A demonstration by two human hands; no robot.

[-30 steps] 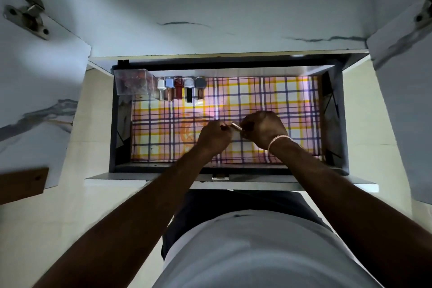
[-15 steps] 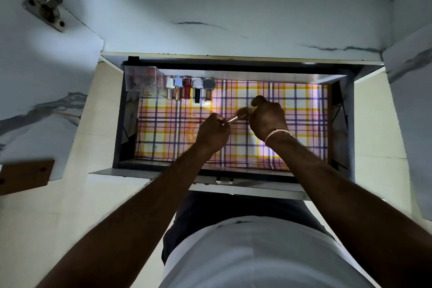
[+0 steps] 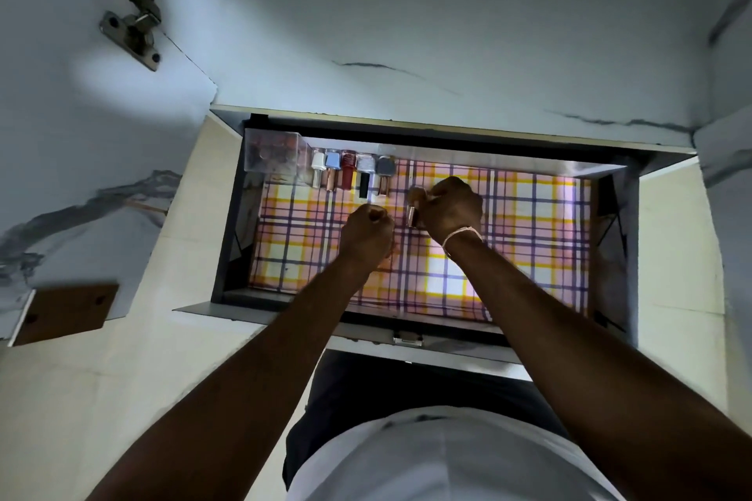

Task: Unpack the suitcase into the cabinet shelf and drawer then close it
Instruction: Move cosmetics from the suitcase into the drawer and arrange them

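A pale tiled floor (image 3: 134, 386) lies below the open drawer (image 3: 228, 224), whose plaid liner (image 3: 529, 240) is bare to the right; the left hand (image 3: 366, 234) is closed in a fist, holding nothing visible; the right hand (image 3: 449, 207) now grips the small bottle (image 3: 413, 216) alone, where half a second ago both hands held it; beyond, a row of bottles (image 3: 354, 173) stands beside a clear box (image 3: 272, 155) at the back wall.
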